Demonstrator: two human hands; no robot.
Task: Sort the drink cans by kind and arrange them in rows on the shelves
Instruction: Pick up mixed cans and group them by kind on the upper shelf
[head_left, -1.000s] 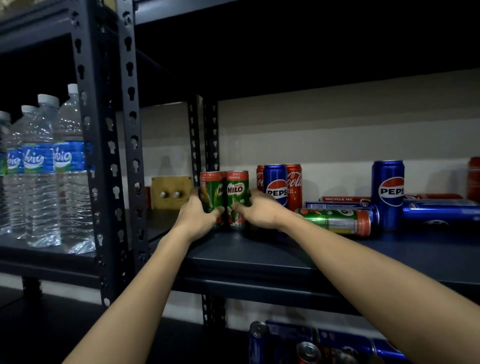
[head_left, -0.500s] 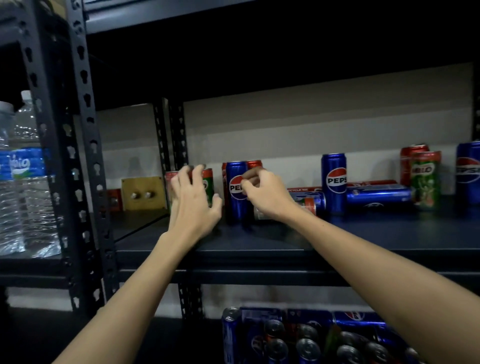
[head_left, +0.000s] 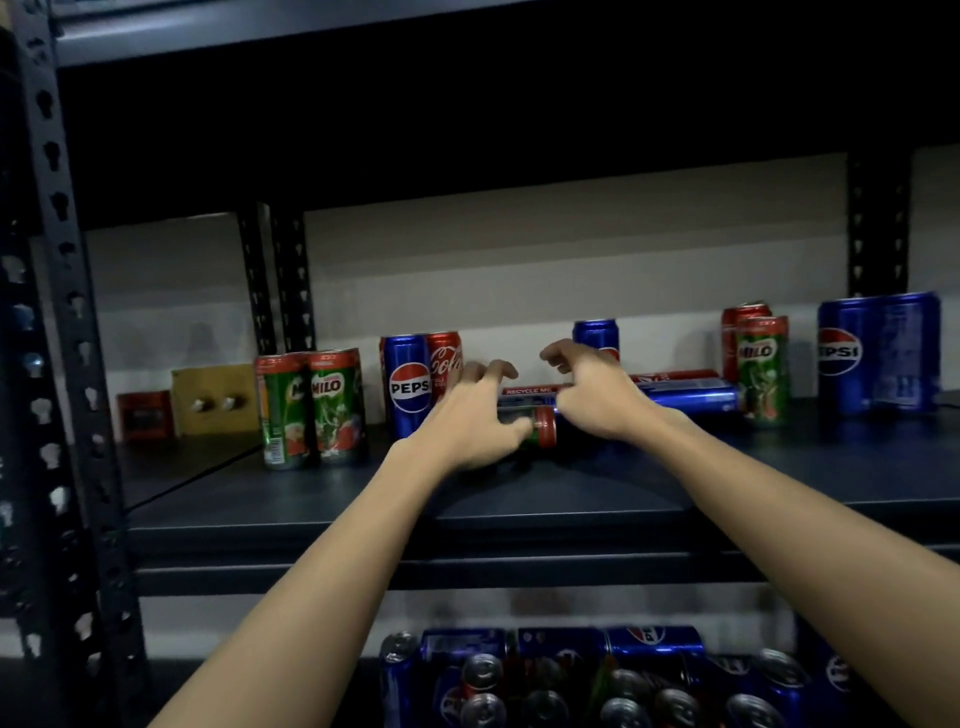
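Two upright Milo cans (head_left: 311, 410) stand side by side at the shelf's left. To their right stand a Pepsi can (head_left: 408, 384) and a Coca-Cola can (head_left: 445, 364). A Milo can (head_left: 543, 427) lies on its side mid-shelf, mostly hidden under my left hand (head_left: 467, 415), whose thumb reaches its red end while the fingers are spread and raised. My right hand (head_left: 597, 395) hovers just right of it, fingers loosely bent, holding nothing. Behind lie a Pepsi can (head_left: 691, 395) and a red can (head_left: 675, 375).
Further right stand a Milo can (head_left: 761, 369), a red can (head_left: 740, 314) and two Pepsi cans (head_left: 878, 353). The dark shelf (head_left: 519, 499) has bare room in front. Several mixed cans (head_left: 571, 680) fill the shelf below. A steel post (head_left: 67, 312) rises at left.
Both hands let go of the two upright Milo cans and moved right, coming over the Milo can lying on its side. My view swung right, away from the water bottles.
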